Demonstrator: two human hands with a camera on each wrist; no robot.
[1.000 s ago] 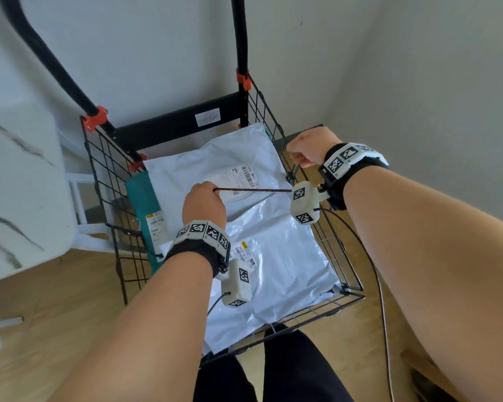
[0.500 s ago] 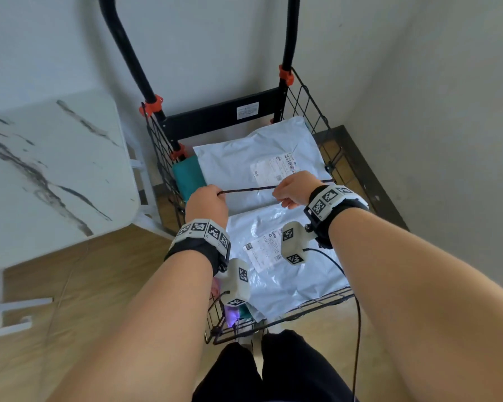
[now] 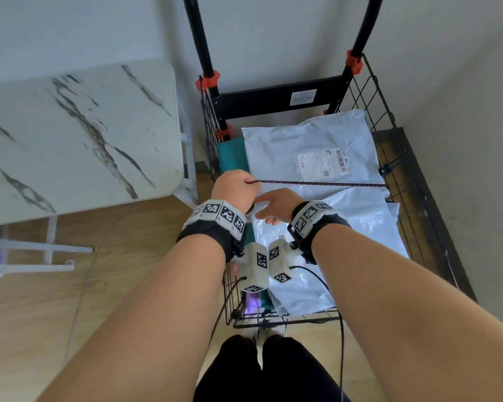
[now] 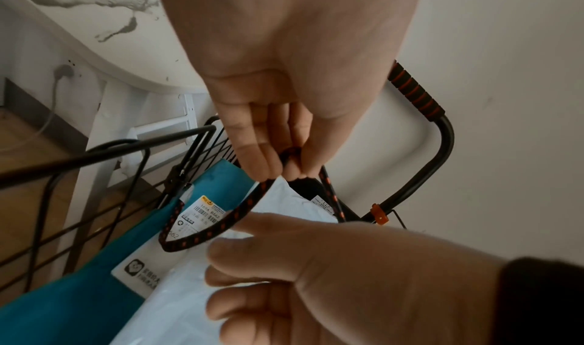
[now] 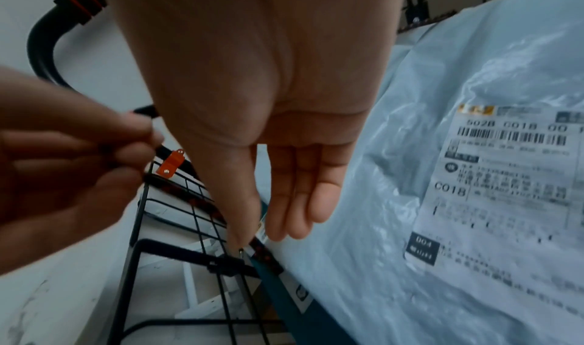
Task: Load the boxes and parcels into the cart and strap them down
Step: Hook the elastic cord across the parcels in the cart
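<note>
The black wire cart [image 3: 288,322] holds two white poly mailers, one at the back [image 3: 302,134] and one in front [image 3: 360,224], over a teal parcel [image 3: 231,155]. A black-and-orange elastic cord [image 3: 317,183] runs taut across the mailers from the cart's right wall to my left hand [image 3: 235,188]. In the left wrist view that hand [image 4: 284,168] pinches the cord [image 4: 243,208], which loops below it toward the cart's left wall. My right hand [image 3: 269,211] hovers beside the left one, its fingers [image 5: 297,200] straight and holding nothing.
A white marble-patterned table [image 3: 70,134] stands close to the cart's left side, its white legs beside the basket wall. Walls close in behind and on the right. The cart's handle posts [image 3: 198,39] rise at the back. Wooden floor lies at left.
My right hand left the cart's right wall, slid left along the cord and let it go. The cord now spans from the right wall to my left hand.
</note>
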